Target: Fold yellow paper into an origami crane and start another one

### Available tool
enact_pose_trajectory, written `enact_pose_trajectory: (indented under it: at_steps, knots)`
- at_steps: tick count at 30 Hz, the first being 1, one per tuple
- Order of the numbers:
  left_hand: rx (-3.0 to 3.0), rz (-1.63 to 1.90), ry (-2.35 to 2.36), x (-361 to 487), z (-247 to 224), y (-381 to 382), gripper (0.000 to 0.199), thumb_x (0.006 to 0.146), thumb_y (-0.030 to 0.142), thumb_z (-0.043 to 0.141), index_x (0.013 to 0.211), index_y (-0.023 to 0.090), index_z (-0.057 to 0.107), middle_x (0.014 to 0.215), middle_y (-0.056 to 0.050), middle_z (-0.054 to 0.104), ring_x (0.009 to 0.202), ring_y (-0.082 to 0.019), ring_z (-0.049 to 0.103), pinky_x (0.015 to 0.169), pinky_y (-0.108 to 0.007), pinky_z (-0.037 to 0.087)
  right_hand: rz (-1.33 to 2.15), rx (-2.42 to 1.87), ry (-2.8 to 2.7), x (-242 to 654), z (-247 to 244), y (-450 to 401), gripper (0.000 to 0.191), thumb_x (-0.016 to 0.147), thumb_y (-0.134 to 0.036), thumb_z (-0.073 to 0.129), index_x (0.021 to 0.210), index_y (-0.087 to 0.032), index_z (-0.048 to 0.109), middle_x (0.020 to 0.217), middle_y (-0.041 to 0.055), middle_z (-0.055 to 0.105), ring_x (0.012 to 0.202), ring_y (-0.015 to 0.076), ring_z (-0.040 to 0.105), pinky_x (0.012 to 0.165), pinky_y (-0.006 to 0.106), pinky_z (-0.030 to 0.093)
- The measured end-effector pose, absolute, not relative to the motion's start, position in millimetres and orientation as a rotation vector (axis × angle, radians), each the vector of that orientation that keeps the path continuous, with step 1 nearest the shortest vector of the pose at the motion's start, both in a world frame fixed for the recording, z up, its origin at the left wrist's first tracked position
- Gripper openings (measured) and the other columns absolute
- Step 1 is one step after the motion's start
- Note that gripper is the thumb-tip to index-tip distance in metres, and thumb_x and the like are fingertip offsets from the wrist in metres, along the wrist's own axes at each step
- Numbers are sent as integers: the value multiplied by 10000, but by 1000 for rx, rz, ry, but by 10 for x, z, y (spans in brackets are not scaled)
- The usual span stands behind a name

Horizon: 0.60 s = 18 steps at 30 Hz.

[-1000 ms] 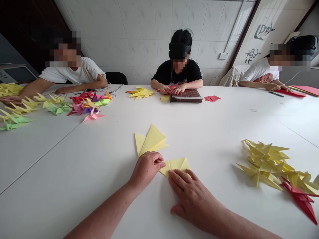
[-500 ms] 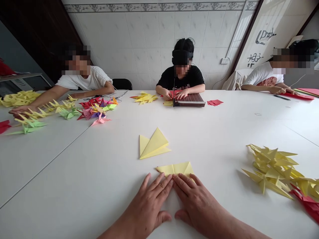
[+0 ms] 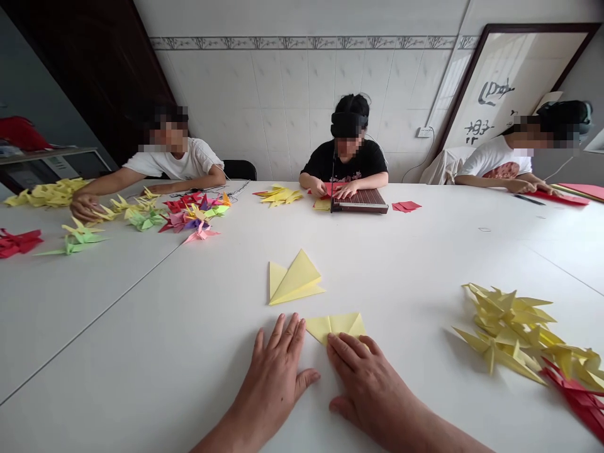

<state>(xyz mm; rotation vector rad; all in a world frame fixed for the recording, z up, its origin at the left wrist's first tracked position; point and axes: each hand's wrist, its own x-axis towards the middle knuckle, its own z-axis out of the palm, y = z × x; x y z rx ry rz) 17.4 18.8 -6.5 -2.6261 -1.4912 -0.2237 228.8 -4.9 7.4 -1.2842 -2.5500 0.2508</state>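
A folded yellow paper (image 3: 337, 323) lies flat on the white table, partly hidden under my right hand (image 3: 365, 374), whose fingers press on its near part with the thumb apart. My left hand (image 3: 276, 371) rests palm down just left of that paper, fingers stretched out and thumb spread, holding nothing. Beyond both hands lies another folded yellow sheet (image 3: 297, 278) with a pointed top.
Folded yellow cranes (image 3: 514, 327) and red ones (image 3: 576, 396) lie at the right. Across the table (image 3: 226, 270), three people sit by colourful cranes (image 3: 193, 214), a paper cutter (image 3: 361, 201), red squares (image 3: 406, 206) and a black pen (image 3: 529, 200).
My left hand has slid left off the near yellow paper, while my right hand stays on it. The view has tilted up slightly. The left person's hand has moved rightward.
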Motion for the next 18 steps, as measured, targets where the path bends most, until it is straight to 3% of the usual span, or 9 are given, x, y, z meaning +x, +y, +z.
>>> enact_pose_trajectory:
  at_steps: [4, 6, 9, 12, 18]
  knots:
    - [-2677, -359, -1410, 375, -32, 179, 523, 937, 320, 397, 1443, 213, 316, 1509, -84, 293, 1369, -320, 299, 1039, -551, 334, 261, -1379, -2441, 2153, 80, -86, 592, 797, -394, 663, 1317, -175, 482, 1330, 97, 521, 1129, 277, 486, 924, 405, 406]
    - [-2777, -410, -1374, 433, -13, 201, 489, 947, 253, 367, 1433, 220, 331, 1482, -79, 356, 1351, -270, 350, 1058, -497, 340, 291, -1380, -2399, 2133, 77, -100, 553, 798, -352, 666, 1308, -229, 492, 1346, 66, 511, 1124, 260, 493, 917, 390, 413]
    - [-2929, -431, -1366, 434, -6, 255, 449, 956, 273, 361, 1401, 214, 380, 1422, -81, 455, 1309, -241, 419, 1052, -482, 358, 339, -1371, -2375, 2254, 53, -101, 529, 803, -278, 647, 1308, -250, 489, 1351, 56, 508, 1165, 242, 478, 960, 383, 400]
    - [-3002, -476, -1352, 380, -14, 302, 492, 919, 310, 469, 1396, 232, 375, 1421, -81, 457, 1305, -260, 422, 1059, -525, 333, 287, -1490, -2328, 2515, 16, -73, 533, 787, -186, 622, 1305, -206, 495, 1356, 104, 497, 1200, 263, 460, 982, 424, 389]
    - [-2991, -716, -1456, 357, 34, 357, 566, 742, 286, 720, 1265, 246, 505, 1242, -71, 605, 1133, -266, 553, 1025, -526, 370, 267, -1396, -2420, 2811, -41, 47, 651, 780, -371, 670, 1360, -192, 434, 1379, 131, 482, 1254, 298, 430, 1005, 465, 387]
